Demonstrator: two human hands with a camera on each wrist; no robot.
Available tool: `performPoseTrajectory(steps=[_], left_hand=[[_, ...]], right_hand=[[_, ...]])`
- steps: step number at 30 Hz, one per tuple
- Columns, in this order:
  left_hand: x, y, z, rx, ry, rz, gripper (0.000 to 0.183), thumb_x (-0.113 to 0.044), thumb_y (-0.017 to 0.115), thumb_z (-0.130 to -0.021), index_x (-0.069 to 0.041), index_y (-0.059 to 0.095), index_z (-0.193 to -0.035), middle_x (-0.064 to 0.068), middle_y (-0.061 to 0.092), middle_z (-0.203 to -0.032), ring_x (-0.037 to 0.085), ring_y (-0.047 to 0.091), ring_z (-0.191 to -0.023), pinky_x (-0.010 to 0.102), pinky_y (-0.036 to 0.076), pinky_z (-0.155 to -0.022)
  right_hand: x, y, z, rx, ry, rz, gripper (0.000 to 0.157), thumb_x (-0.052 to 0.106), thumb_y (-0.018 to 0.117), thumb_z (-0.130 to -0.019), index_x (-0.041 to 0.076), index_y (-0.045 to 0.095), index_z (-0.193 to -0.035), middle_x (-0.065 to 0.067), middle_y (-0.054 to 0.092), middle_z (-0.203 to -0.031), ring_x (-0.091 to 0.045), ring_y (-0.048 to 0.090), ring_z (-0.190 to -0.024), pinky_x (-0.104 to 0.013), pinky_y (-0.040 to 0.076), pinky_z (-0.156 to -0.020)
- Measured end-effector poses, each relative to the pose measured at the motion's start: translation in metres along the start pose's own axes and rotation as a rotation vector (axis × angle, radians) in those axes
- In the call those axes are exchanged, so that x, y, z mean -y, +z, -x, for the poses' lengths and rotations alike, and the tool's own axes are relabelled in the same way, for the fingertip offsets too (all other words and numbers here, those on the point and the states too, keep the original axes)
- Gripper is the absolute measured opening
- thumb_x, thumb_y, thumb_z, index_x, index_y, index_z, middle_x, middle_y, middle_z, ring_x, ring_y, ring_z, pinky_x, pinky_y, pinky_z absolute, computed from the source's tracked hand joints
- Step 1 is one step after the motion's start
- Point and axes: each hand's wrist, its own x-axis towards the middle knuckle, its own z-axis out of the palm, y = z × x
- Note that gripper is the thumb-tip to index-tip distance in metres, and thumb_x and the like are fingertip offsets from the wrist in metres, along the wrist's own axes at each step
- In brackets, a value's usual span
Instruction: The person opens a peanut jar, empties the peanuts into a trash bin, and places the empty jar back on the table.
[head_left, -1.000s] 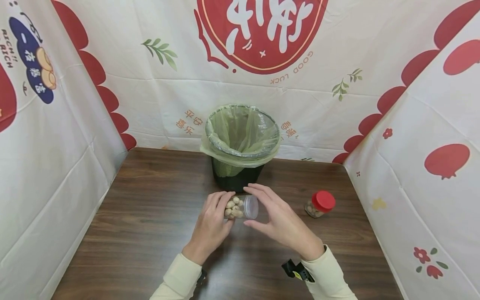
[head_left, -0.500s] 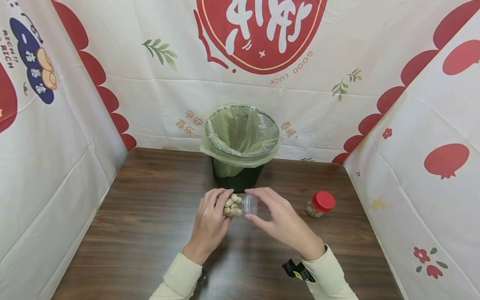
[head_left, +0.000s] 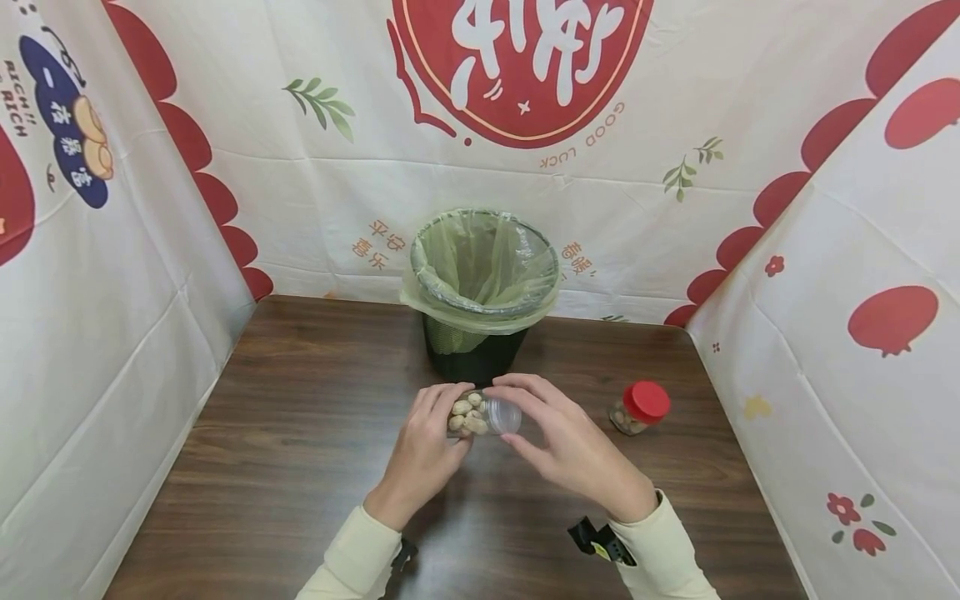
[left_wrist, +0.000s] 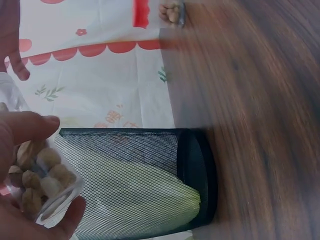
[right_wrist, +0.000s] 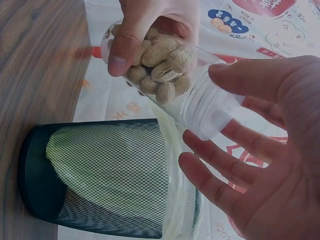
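Note:
My left hand (head_left: 422,443) grips a clear plastic jar (right_wrist: 172,100) of unshelled peanuts (right_wrist: 160,55) round its body. The jar lies roughly sideways above the table, its clear screw lid (head_left: 506,416) towards the right. At that end my right hand (head_left: 564,439) holds the lid, thumb on one side and fingertips at the other, as the right wrist view shows. Through the wall in the left wrist view, more peanuts (left_wrist: 47,172) show at the jar's base. Part of the jar is hidden behind my left fingers.
Just beyond my hands stands a black mesh bin (head_left: 476,354) with a yellow-green liner (head_left: 487,312) folded over its rim. A red-lidded jar (head_left: 641,407) sits on the wooden table (head_left: 300,433) to the right. Printed cloth (head_left: 360,200) hangs round the back and sides.
My right thumb and fingers, apart from the lid a second ago, have come in to the lid. The jar has turned slightly, its lid facing more towards the head camera. Bin and red-lidded jar stay put.

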Motion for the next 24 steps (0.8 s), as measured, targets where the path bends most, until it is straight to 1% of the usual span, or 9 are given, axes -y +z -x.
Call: performPoseTrajectory(steps=[4,12,17,21,24], left_hand=[[-0.001,0.0,0.001,0.04,-0.038,0.029,0.068,0.005,0.091,-0.071,-0.007,0.068,-0.133,0.009,0.071,-0.124,0.026,0.065,-0.116,0.043,0.061,-0.095],[0.0,0.001,0.001,0.053,-0.04,0.04,0.069,0.004,0.092,-0.069,-0.007,0.068,-0.133,0.008,0.071,-0.122,0.025,0.065,-0.113,0.042,0.06,-0.093],[0.004,0.001,0.002,0.066,-0.048,0.037,0.071,0.004,0.092,-0.067,-0.008,0.068,-0.133,0.007,0.072,-0.121,0.025,0.065,-0.111,0.042,0.061,-0.091],[0.007,0.0,0.003,0.064,-0.087,0.036,0.07,0.004,0.09,-0.066,-0.009,0.068,-0.131,0.006,0.072,-0.12,0.025,0.064,-0.112,0.042,0.06,-0.091],[0.008,-0.003,0.002,0.065,-0.132,0.062,0.069,0.005,0.088,-0.068,-0.009,0.068,-0.132,0.007,0.071,-0.12,0.025,0.063,-0.112,0.043,0.059,-0.092]], right_hand=[[-0.001,0.0,0.0,0.01,-0.03,0.01,0.061,0.007,0.085,-0.09,0.02,0.064,-0.146,-0.002,0.059,-0.152,-0.022,0.06,-0.138,-0.048,0.056,-0.109],[-0.001,-0.001,0.001,0.025,-0.044,0.017,0.062,0.003,0.086,-0.089,0.02,0.064,-0.145,-0.001,0.057,-0.154,-0.021,0.06,-0.138,-0.047,0.057,-0.107],[-0.001,-0.005,0.001,0.026,-0.038,0.013,0.062,0.002,0.085,-0.089,0.021,0.065,-0.145,0.0,0.057,-0.155,-0.021,0.059,-0.139,-0.047,0.056,-0.109],[-0.003,-0.013,0.002,0.006,-0.022,0.018,0.062,0.001,0.084,-0.09,0.022,0.064,-0.145,0.001,0.057,-0.155,-0.021,0.057,-0.141,-0.048,0.054,-0.112],[-0.007,-0.019,0.002,-0.002,0.004,0.026,0.062,0.001,0.084,-0.09,0.021,0.064,-0.145,-0.001,0.057,-0.155,-0.022,0.057,-0.142,-0.049,0.053,-0.112]])
